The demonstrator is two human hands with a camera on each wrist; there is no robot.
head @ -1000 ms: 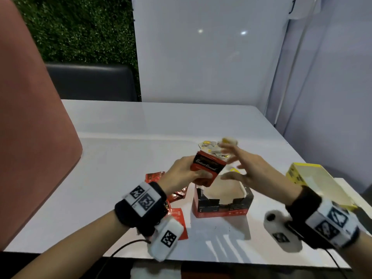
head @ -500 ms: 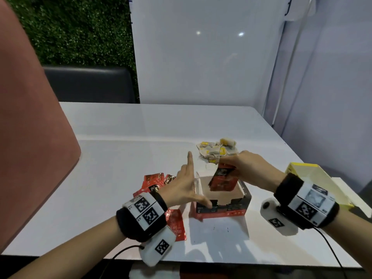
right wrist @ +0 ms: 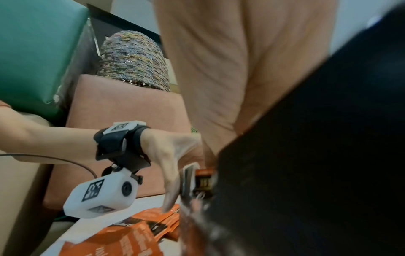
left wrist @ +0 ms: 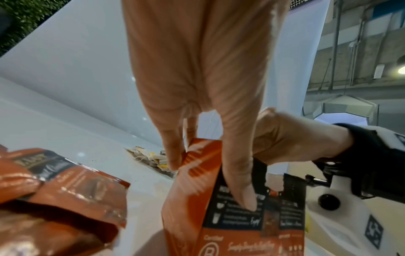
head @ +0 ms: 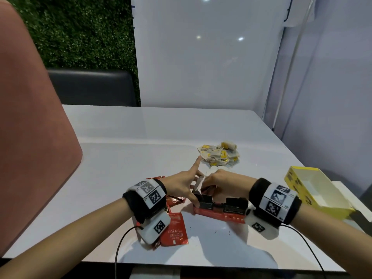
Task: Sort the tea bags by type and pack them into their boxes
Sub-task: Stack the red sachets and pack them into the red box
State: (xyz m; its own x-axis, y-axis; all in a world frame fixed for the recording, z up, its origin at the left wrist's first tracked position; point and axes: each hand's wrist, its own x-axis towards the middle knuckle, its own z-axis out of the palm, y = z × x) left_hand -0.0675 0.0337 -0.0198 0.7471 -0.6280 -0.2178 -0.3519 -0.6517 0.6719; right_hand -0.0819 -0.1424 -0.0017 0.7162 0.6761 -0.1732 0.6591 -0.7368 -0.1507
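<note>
The open red tea box (head: pixel 219 211) stands near the table's front edge. My left hand (head: pixel 191 188) pinches its left wall (left wrist: pixel 197 173), thumb on the printed front, index finger raised. My right hand (head: pixel 213 186) reaches down into the box, curled round a stack of red tea bags (right wrist: pixel 203 181); its fingertips are hidden inside. Loose red tea bags (head: pixel 175 228) lie left of the box, under my left wrist. A pile of yellow-tagged tea bags (head: pixel 219 156) sits behind the box. The open yellow box (head: pixel 314 190) lies at the right edge.
The white table (head: pixel 124 168) ends at a wall panel behind and at a wall on the right. A pink chair back (head: pixel 30 137) rises at the left. Cables run from both wrist cameras over the front edge.
My left hand passed the stack of red tea bags to my right and took hold of the box wall. My right hand lowered the stack into the red box.
</note>
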